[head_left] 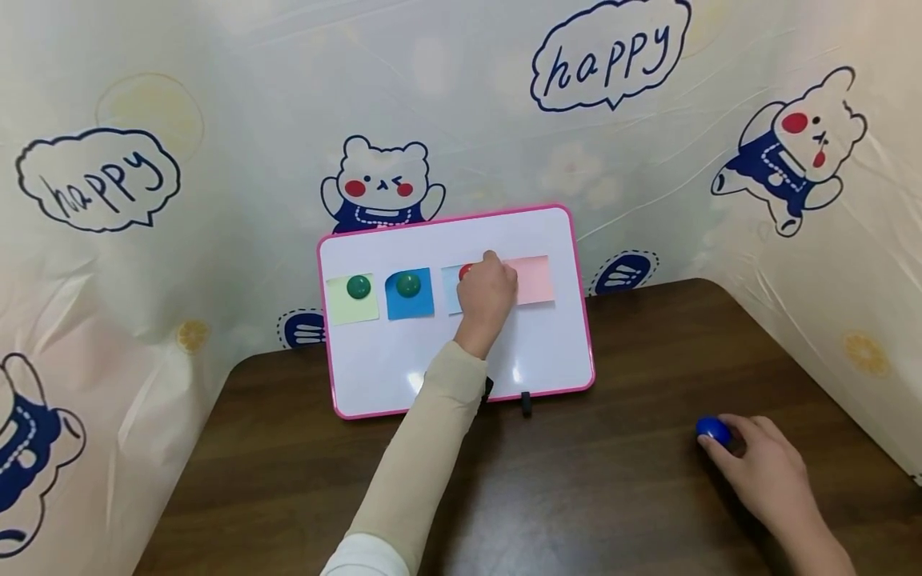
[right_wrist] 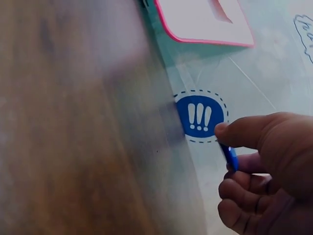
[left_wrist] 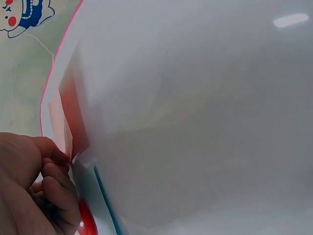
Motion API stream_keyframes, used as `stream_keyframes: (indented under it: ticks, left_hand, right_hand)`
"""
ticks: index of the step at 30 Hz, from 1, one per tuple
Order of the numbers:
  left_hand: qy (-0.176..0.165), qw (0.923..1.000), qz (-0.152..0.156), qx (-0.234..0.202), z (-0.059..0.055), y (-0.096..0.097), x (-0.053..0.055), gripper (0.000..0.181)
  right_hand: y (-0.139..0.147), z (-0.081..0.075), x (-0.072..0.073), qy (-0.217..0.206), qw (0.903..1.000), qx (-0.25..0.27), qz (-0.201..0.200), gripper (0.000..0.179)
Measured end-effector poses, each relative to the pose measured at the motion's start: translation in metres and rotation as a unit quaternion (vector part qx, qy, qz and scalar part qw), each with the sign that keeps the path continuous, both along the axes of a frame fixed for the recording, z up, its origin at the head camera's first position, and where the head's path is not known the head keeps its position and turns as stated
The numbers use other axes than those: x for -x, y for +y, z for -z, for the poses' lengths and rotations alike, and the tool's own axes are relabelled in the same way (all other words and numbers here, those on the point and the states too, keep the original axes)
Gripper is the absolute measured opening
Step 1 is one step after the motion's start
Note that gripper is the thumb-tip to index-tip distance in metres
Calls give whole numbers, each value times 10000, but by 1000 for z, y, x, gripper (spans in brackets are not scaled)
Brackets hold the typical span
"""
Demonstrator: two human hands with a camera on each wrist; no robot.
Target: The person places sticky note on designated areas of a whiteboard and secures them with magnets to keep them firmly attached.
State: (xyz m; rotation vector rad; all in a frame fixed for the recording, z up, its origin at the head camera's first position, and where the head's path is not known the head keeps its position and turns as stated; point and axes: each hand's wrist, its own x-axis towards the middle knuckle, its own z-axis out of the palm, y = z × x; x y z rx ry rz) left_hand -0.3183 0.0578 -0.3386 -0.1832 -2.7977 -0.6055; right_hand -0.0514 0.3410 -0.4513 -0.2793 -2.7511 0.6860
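Note:
My left hand (head_left: 488, 294) pinches the left edge of a pink sticky note (head_left: 535, 280) on a whiteboard (head_left: 374, 368). In the left wrist view, this pink note (left_wrist: 62, 122) stands bent away from the white surface, its edge at my fingertips. Beside that hand, a red round magnet (head_left: 465, 272) sits on a light blue note (head_left: 450, 292), both partly hidden by the hand. My right hand (head_left: 771, 464) holds a blue round magnet (head_left: 713, 430) between thumb and fingers over the right side of the table; the right wrist view shows this magnet (right_wrist: 229, 156) edge-on.
Further left on the board are a pale green note (head_left: 353, 310) and a blue note (head_left: 410, 308), each under a green magnet. The pink-framed board leans at the back of the brown wooden table (head_left: 612, 480), against a printed curtain (head_left: 475, 96). A black stand foot (head_left: 527, 405) shows below it.

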Motion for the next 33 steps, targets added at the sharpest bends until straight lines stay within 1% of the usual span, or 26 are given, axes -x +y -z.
stream_keyframes:
  ticks: [3,6,10,12,14,16,21,23,27,30,33]
  left_hand:
    - [45,10000,43,71,0,-1,0,30]
    - [234,9993,122,273,1,-2,-1,27]
    - [455,9966,242,638,3,-2,-1,28]
    - [489,9956,316,734,5,-2,-1,34]
    - [533,9949,378,771,6,-3,-3,35]
    - [578,9945,453,742,7,-5,-5,34]
    - [669,9936,722,549,12,-10,-9,35]
    - [667,9930,873,440,14,-12,-10,37]
    - [596,9915,1146,157,16,-14,-13,41]
    - [510,9911,1229,-20,17,-15,-14,46]
    - [467,9919,1183,-33,17,-15,-15,48]
  right_hand:
    - [-5,-4,3,128,9999,24,-82,45]
    - [-11,-10,9,355,9992,59,-182,43]
    - [-25,-24,21,556,9977,137,-370,41]
    - [-33,-33,27,541,9972,204,-479,43]
    - [-42,-41,34,540,9965,247,-589,44]
    - [-49,-48,41,600,9954,287,-683,44]
    - [-62,-60,59,1012,9900,370,-912,42]
    - [-66,-63,65,1139,9881,390,-961,41]
    - [-74,-69,78,1232,9861,436,-1028,42]
    - [-81,-73,89,1320,9838,481,-1116,42]
    - [-91,-75,100,1389,9812,546,-1221,42]
